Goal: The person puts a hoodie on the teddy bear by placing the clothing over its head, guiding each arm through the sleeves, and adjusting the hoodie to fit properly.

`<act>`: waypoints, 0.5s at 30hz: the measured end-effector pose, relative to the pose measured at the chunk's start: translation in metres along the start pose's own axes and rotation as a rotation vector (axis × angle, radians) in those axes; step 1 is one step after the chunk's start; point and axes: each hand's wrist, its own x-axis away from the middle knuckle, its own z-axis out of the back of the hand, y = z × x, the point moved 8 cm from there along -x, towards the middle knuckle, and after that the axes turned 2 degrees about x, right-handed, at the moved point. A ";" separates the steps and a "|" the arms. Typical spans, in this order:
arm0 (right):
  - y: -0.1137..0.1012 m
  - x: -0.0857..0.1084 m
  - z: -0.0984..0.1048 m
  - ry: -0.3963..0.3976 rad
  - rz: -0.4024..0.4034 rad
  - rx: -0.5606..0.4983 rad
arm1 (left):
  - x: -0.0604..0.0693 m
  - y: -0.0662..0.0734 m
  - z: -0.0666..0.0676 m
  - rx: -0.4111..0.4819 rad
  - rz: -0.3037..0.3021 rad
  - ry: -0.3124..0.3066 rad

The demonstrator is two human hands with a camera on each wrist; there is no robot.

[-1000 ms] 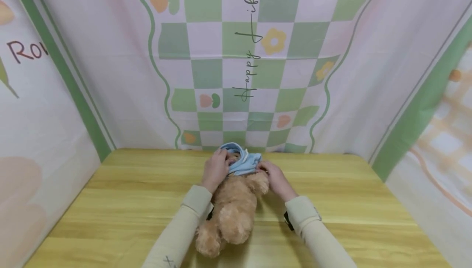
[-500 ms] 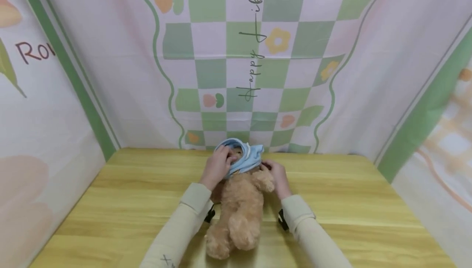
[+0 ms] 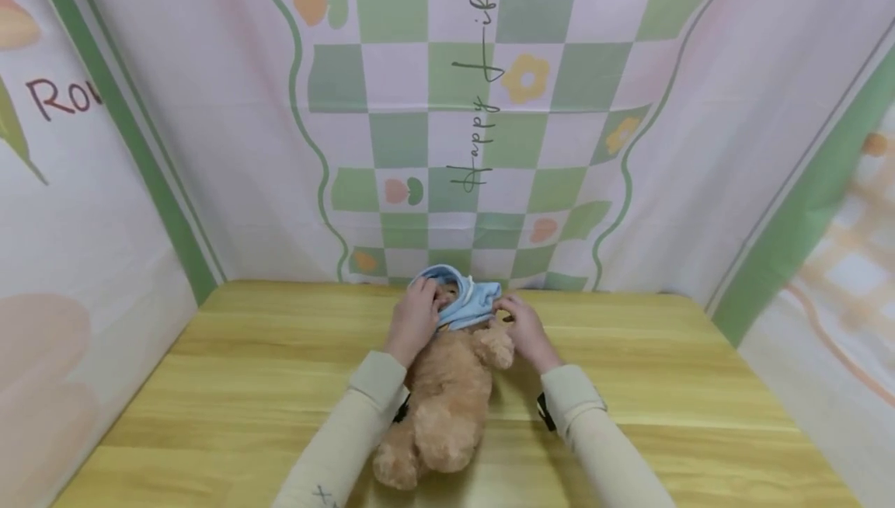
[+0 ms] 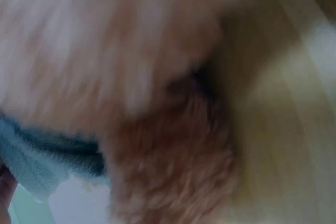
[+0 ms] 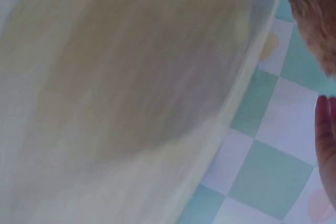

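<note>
A light-brown plush bear (image 3: 450,384) lies on its back on the table, legs toward me. A small light-blue doll top (image 3: 471,306) with a white strip or cord covers much of its head, part of which shows through the round opening. My left hand (image 3: 412,321) grips the top at the left rim of that opening. At the top's right edge, my right hand (image 3: 524,329) pinches the cloth, just above the bear's arm (image 3: 496,345). In the left wrist view, fur fills much of the picture, with the blue cloth (image 4: 42,156) at lower left.
The wood-grain table (image 3: 629,384) ends at a hanging cloth backdrop (image 3: 391,135) with green and white checks, close behind the bear's head. More printed cloth (image 3: 91,244) hangs along the left, and also on the right side.
The blue top rose and spread a little half a second ago, then lowered slightly. My right hand has shifted up to the top's right edge. The bear swung slightly right, then back left.
</note>
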 end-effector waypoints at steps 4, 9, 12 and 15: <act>0.000 0.007 0.002 -0.058 0.079 0.019 | 0.003 0.002 0.001 -0.018 0.001 0.084; 0.000 0.016 0.003 -0.166 0.091 0.022 | 0.004 0.003 -0.001 -0.037 0.034 0.121; 0.001 0.022 0.000 -0.257 0.056 0.009 | 0.004 0.002 -0.003 -0.051 0.057 0.131; 0.000 0.029 -0.005 -0.341 0.017 -0.019 | 0.005 0.000 -0.005 -0.061 0.085 0.146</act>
